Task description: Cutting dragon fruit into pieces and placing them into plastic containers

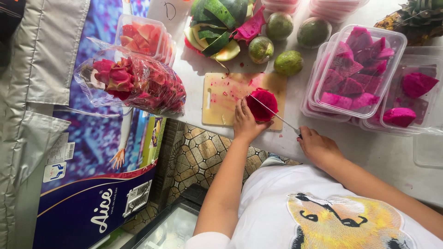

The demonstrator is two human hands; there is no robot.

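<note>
Right hand [317, 145]: grip closed around the handle of a knife [273, 113], the handle hidden inside the fist; the thin blade is extended up and to the left, laid across the top of a dragon fruit half [261, 105]. Left hand [245, 123]: grip wide, fingers spread and pressed against the lower left side of the fruit, by which it is steadied; nothing is enclosed. The fruit, magenta with the cut face up, is set on the right part of a pale wooden cutting board [226, 97], stained with pink juice; it lies directly between the two hands, touching the left, well apart from the right fist. Both forearms are extended forward from a white printed shirt [323, 207], the left nearly straight up the view, the right angled in from the lower right; the right wrist is rested near the tabletop [378, 152] edge.

Surroundings: clear plastic tubs [355, 69] of magenta fruit pieces, stacked to the right of the board; three green round fruits [288, 62] just above the board; a heap of melon rinds [217, 27] beyond them; a plastic bag of pink peels [134, 83] to the left; a tub of red pieces [140, 34] behind the bag; a pineapple [410, 20] at the upper right corner.
</note>
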